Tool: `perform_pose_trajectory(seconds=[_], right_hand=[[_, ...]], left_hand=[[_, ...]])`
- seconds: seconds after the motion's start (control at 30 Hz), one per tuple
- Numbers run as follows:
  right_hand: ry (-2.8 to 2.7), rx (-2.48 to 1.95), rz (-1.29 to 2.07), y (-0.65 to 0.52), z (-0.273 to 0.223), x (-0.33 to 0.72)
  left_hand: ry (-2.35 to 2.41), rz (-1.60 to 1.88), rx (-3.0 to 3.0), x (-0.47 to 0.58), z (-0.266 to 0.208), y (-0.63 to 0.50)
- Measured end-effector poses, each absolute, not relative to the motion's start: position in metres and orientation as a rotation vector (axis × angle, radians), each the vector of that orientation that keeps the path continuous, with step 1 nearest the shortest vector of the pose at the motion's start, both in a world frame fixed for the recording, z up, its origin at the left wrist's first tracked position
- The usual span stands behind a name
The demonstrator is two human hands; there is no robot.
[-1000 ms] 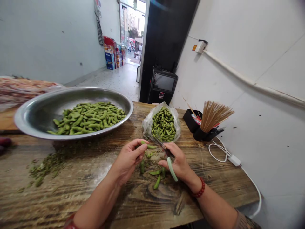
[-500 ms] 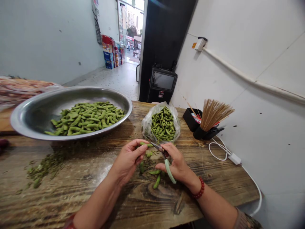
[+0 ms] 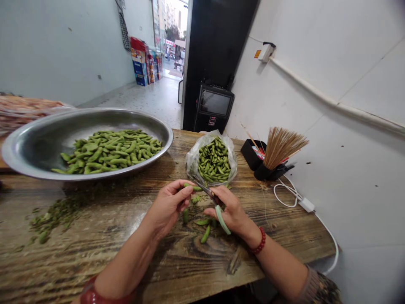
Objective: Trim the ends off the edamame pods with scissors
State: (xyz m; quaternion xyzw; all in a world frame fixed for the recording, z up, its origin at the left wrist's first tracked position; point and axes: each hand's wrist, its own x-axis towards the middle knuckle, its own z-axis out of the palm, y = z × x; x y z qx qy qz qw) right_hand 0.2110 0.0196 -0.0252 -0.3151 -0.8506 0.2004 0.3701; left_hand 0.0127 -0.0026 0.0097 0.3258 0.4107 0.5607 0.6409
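Between thumb and fingers, my left hand (image 3: 169,207) pinches a green edamame pod (image 3: 196,188). My right hand (image 3: 230,211) grips a pair of scissors (image 3: 223,219) with pale green handles, its blades reaching to the pod by my left fingertips. A few loose pods (image 3: 205,234) and small green scraps lie on the wooden table below my hands. Just beyond them stands a clear plastic bag (image 3: 191,159) full of pods. To the left, a wide metal basin (image 3: 34,141) holds a large heap of pods (image 3: 117,152).
Trimmed green scraps (image 3: 60,213) are scattered on the wooden table (image 3: 104,253) at left. A black holder with wooden skewers (image 3: 283,147) stands at the right, beside a white cable with an adapter (image 3: 306,205). Behind the table is a black speaker box (image 3: 213,107).
The whole view has shifted slightly, so the scene sits a little higher and further left. Both hands keep their hold, with the scissor blades still at the pod.
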Motion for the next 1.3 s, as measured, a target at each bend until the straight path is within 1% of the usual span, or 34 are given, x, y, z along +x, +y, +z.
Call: perform_pose_trajectory(seconds=[0.23, 0.33, 0.47, 0.63, 0.77, 0.87, 0.93, 1.03, 1.17, 1.3], right_hand=[[-2.139, -0.788, 0.474, 0.023, -0.028, 0.214], [-2.072, -0.868, 0.493, 0.025, -0.025, 0.217], [-2.049, -0.893, 0.478, 0.027, -0.021, 0.219], [-2.034, -0.9, 0.441, 0.03, -0.021, 0.22], [-2.025, -0.895, 0.427, 0.031, -0.023, 0.22], [-2.027, -0.893, 0.439, 0.031, -0.023, 0.22], [-2.024, -0.896, 0.447, 0.03, -0.023, 0.22], [-2.018, -0.89, 0.458, 0.029, -0.021, 0.219], [-2.025, -0.854, 0.49, 0.027, -0.019, 0.219], [-2.088, -0.756, 0.511, 0.026, -0.02, 0.219]], left_hand=[[0.856, 1.345, 0.706, 0.001, 0.014, 0.001], [0.899, 1.291, 0.764, -0.007, 0.018, 0.0], [1.101, 1.054, 1.125, -0.014, 0.02, -0.001], [1.356, 0.777, 1.688, -0.017, 0.008, 0.004], [1.57, 0.485, 1.872, -0.012, -0.005, 0.006], [1.553, 0.325, 1.968, -0.007, -0.011, 0.006], [1.528, 0.346, 1.996, -0.005, -0.012, 0.007], [1.495, 0.554, 1.926, -0.006, -0.007, 0.007], [1.326, 0.863, 1.594, -0.006, 0.01, 0.004], [1.218, 1.035, 1.305, -0.004, 0.02, -0.002]])
